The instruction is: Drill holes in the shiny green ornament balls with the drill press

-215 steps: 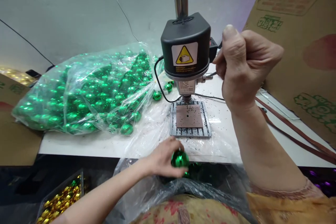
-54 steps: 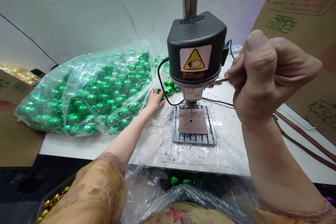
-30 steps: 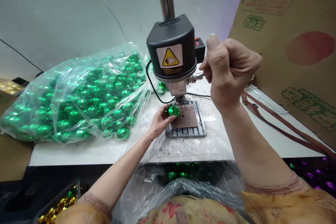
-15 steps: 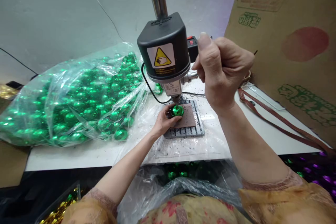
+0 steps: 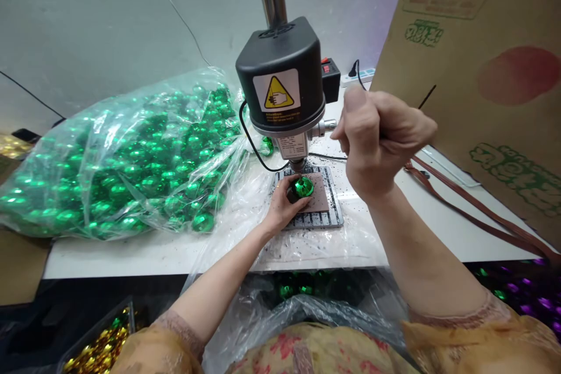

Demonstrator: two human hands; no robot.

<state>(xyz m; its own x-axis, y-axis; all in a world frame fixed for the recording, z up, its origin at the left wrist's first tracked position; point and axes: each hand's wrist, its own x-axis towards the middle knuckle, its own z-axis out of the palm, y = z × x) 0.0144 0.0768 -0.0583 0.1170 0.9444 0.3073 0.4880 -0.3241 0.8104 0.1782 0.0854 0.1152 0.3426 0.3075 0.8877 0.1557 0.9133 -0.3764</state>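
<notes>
My left hand (image 5: 286, 204) is closed around a shiny green faceted ball (image 5: 304, 187), thumb in front and fingers behind. The ball rests on a brown pad (image 5: 319, 201) on the slotted grey base plate (image 5: 335, 213), right under the chuck (image 5: 298, 165) of a small bench drill press (image 5: 280, 76). Whether the bit touches the ball is hard to make out. Beside the machine, my right hand (image 5: 380, 140) is raised in a fist around its lever handle (image 5: 427, 96). Most of that handle is hidden by the fist; a thin dark rod shows past it.
At left lies a clear plastic bag (image 5: 131, 158) full of green balls. A cardboard box (image 5: 491, 29) stands at right, near a brown strap (image 5: 473, 198). Dark shavings dot the white table (image 5: 109, 257). Below its edge are more green balls (image 5: 295, 289) and a bin of gold balls (image 5: 99, 347).
My right fist has moved down, uncovering the switch box and a power strip behind it. The green ball has turned in my left hand, and a dark side now shows. The view has shifted slightly.
</notes>
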